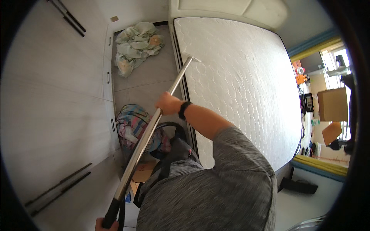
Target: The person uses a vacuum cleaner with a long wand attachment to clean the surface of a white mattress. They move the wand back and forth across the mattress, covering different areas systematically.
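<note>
My right hand (168, 103), below a black wristband (184, 110), is wrapped round the middle of a long, straight, shiny silver metal tube (138, 151). My left hand (101, 224) is at the tube's lower end, on a thick black handle (112, 211); the frame's edge cuts it off, so it seems closed round the handle, though I can't see all the fingers. The hands are well apart, and the tube slants up and away from me between the wardrobe side and the bed.

At the far end, a narrow, pale, crosswise nozzle (195, 59) sits over the left edge of a white quilted mattress (235, 88), apparently touching it. A cream padded headboard (231, 11) stands at the mattress's far end. A flexible black hose (171, 124) loops near my leg.

Left of the bed, on the grey tiled floor (142, 86), lie a crumpled, translucent pale-green heap (137, 46) and, nearer me, a bundle of multicoloured checked cloth (135, 119). A pale wood-grain wardrobe (54, 96) with black handles lines the left side.
</note>
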`<state>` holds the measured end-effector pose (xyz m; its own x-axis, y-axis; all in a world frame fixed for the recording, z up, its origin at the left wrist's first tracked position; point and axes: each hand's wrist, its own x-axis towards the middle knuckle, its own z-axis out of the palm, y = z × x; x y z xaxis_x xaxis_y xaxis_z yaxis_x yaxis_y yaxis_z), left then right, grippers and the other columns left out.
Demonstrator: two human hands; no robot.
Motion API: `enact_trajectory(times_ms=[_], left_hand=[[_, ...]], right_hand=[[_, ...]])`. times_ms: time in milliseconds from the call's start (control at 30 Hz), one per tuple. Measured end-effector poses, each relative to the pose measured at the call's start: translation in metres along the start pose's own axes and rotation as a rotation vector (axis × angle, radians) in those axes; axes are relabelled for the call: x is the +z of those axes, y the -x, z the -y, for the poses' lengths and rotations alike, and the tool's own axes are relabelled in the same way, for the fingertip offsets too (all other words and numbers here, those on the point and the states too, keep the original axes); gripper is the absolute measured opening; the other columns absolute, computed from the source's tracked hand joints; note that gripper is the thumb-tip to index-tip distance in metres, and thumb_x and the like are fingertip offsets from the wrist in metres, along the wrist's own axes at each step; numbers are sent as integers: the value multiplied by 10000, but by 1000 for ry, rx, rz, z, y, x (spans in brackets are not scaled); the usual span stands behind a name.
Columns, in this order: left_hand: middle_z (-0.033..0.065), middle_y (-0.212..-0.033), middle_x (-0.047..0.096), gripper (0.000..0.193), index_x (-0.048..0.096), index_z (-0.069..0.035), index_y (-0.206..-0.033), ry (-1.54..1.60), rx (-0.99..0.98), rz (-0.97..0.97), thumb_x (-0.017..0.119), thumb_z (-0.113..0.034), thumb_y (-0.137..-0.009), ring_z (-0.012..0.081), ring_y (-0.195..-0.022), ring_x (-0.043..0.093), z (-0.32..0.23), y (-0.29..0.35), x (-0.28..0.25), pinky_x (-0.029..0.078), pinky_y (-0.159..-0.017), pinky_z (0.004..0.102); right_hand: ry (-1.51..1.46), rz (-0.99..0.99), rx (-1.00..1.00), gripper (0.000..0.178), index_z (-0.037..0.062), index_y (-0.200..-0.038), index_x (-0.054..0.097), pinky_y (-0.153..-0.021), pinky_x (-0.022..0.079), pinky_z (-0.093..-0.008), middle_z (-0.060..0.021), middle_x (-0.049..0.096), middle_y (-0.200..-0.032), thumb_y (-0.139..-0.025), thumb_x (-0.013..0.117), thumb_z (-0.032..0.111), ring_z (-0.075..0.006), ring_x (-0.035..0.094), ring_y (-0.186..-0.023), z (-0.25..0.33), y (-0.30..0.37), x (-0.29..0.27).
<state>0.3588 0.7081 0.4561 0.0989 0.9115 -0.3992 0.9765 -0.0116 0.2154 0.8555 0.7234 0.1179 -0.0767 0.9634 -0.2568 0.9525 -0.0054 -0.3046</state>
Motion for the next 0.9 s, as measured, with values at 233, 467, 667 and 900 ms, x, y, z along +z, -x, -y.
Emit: enact_trajectory(times_ms=[233,467,667,900], left_hand=[[110,-804,596,374,630,30,-976,32,29,18,803,-150,-697,198,-745,527,29,3,7,470,-703,376],[127,-868,675,385,655,23,-963,-54,-172,5,810,-65,-621,230,-784,628,161,103,-153,513,-730,375],[111,-895,678,393,659,32,-980,59,-377,295,799,-29,-619,202,-806,619,204,10,-206,513,-719,350],[140,-929,687,381,667,28,-1047,-281,259,71,771,-115,-710,257,-795,637,-47,-78,-113,511,-728,381]], right_hand=[[36,-49,-12,186,144,-829,692,-691,502,-432,-57,674,-773,-781,692,323,-290,659,-789,-2,-11,-2],[-253,-114,27,239,148,-823,686,-848,427,-418,-48,669,-839,-692,711,347,-274,638,-892,175,63,2],[-383,-284,155,148,141,-804,644,-890,390,-412,-35,638,-858,-681,681,213,-266,581,-943,206,99,-1],[-324,-400,491,234,146,-809,655,-867,417,-428,-61,614,-836,-613,723,252,-292,582,-931,64,141,27]])
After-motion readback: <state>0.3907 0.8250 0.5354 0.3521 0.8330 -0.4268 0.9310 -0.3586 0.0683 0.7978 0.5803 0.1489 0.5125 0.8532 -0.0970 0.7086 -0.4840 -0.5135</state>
